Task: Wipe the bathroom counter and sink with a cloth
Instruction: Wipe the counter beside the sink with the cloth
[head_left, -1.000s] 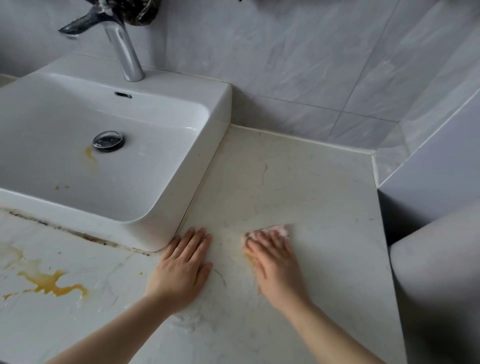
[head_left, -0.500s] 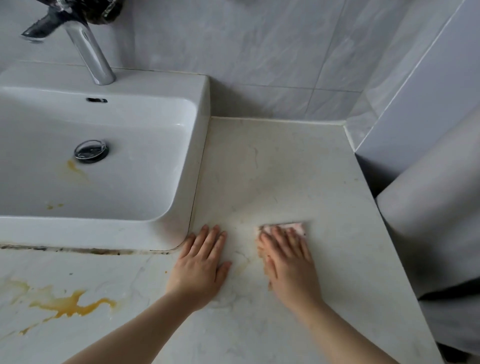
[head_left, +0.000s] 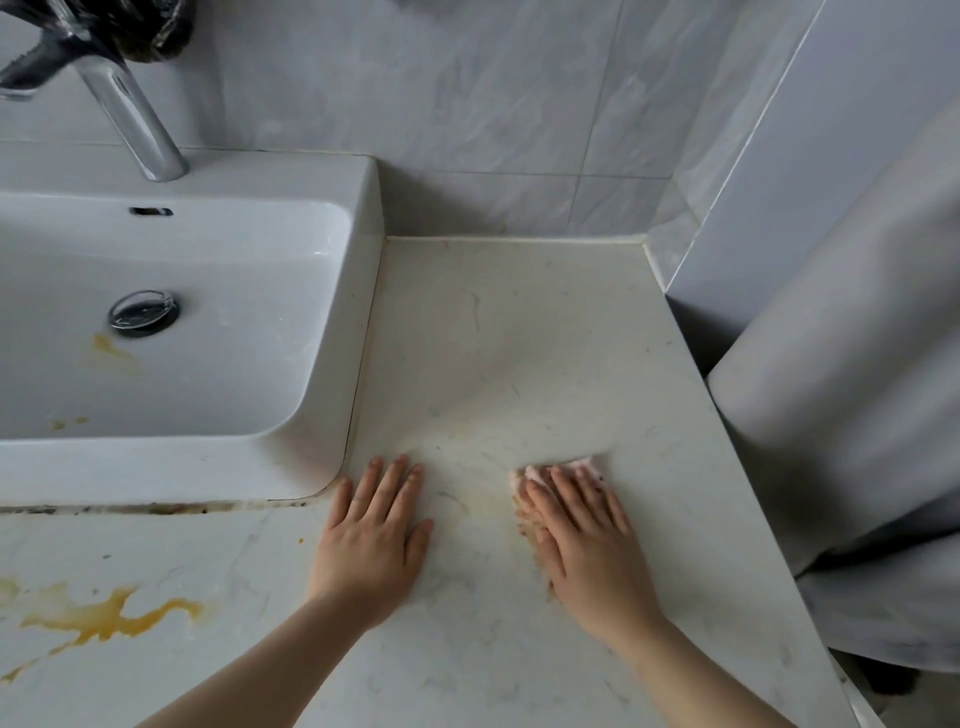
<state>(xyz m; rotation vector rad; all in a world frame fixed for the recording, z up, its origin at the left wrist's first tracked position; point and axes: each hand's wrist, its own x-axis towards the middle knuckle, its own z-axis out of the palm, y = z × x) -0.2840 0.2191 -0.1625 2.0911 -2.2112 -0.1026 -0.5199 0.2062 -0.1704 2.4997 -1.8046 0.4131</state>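
A pale marble counter (head_left: 519, 353) runs to the right of a white rectangular sink (head_left: 311, 447). My right hand (head_left: 587, 540) lies flat with straight fingers on a small pink cloth (head_left: 584, 463), pressing it to the counter; only the cloth's far edge and left fringe show. My left hand (head_left: 371, 535) rests flat on the counter beside the sink's front right corner, holding nothing. A faint yellowish smear (head_left: 467, 504) lies between my hands. Orange-yellow stains mark the counter (head_left: 104, 621) at the lower left and the sink basin (head_left: 106, 345) near the drain (head_left: 143, 309).
A chrome faucet (head_left: 130, 114) stands behind the sink at the upper left. Grey tiled wall (head_left: 467, 104) backs the counter. A large grey-white rounded object (head_left: 852, 415) borders the counter's right edge. Dark grime (head_left: 130, 509) lines the sink's front seam.
The view has shifted to the right, so the sink sits further left in frame. My right hand with the cloth has slid slightly right on the counter. My left hand stays beside the sink corner.
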